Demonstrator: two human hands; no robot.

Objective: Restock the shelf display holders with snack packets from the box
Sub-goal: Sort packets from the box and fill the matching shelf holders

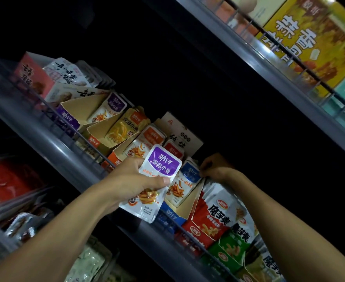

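Note:
My left hand (130,180) grips a white snack packet with a purple top (157,176), thumb across its front, held in front of the middle shelf. Behind it stand cardboard display holders in a row: purple (106,110), yellow (126,127), orange (145,143), red (173,149) and blue (185,182). My right hand (214,167) reaches to the back of the blue holder and pinches the packets or the cardboard edge there. The source box is out of sight.
A wire rail (82,137) fronts the middle shelf. Red, white and green snack bags (218,220) fill holders at the right. Yellow and teal boxes (310,43) sit on the upper shelf. Red and silver packs (14,200) lie on the lower left shelf.

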